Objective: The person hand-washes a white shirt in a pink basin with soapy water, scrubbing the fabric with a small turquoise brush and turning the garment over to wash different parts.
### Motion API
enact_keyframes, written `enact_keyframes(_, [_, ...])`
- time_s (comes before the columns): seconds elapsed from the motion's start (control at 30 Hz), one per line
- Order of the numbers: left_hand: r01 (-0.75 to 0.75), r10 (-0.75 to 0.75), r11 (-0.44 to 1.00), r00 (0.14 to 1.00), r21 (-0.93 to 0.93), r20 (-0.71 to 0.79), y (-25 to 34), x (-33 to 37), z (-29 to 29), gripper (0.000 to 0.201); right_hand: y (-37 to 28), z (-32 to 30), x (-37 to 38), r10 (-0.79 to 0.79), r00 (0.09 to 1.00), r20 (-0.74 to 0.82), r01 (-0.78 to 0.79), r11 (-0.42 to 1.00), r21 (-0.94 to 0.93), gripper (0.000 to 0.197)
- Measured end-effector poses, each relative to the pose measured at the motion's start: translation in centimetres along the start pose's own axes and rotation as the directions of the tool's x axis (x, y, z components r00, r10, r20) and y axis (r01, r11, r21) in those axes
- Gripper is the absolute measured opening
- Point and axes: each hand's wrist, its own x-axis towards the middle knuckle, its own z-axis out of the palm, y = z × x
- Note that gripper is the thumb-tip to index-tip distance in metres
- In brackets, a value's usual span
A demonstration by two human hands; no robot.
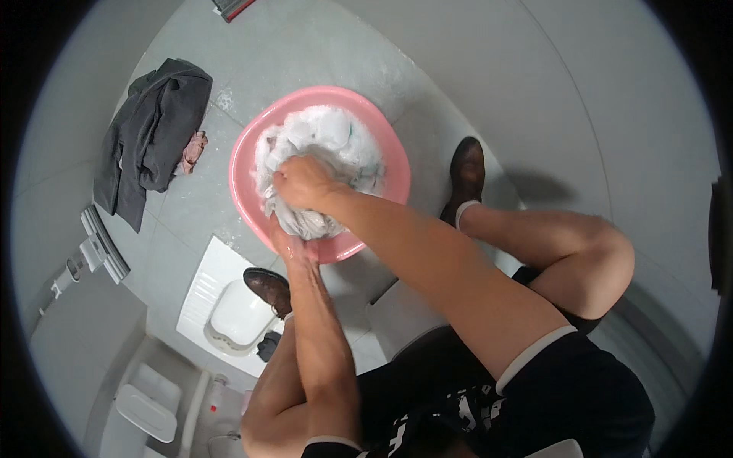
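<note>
A pink plastic basin (pixel 241 179) stands on the tiled floor, filled with white suds (pixel 324 126) and wet laundry. My right hand (pixel 305 182) is closed in a fist on a pale, wet cloth (pixel 309 224) over the middle of the basin. At the basin's near left rim, my left hand (pixel 290 243) grips the lower part of the same cloth, its fingers mostly hidden beneath the folds. Bits of other fabric show through the foam, too covered to name.
Dark grey clothing (pixel 156 137) lies on the floor at the left, beside a small pink cloth (pixel 192 153). A squat toilet (pixel 237 313) is by my left shoe (pixel 267 288). A mop head (pixel 105 244) leans at the left wall. My right shoe (pixel 467 168) stands right of the basin.
</note>
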Motion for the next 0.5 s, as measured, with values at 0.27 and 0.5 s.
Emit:
enact_keyframes(0.27, [0.064,-0.088,0.947,0.994,0.316,0.064,4.0,-1.2,1.0,0.020,8.4,-2.1,-4.2,-0.042,0.983,-0.178,0.023,0.994,-0.106,0.031])
enact_keyframes(0.5, [-0.028,-0.159,0.875,0.926,0.484,0.342,9.9,-8.0,6.9,0.028,-3.9,-9.0,-7.6,0.107,0.939,0.327,-0.212,0.928,0.305,0.054])
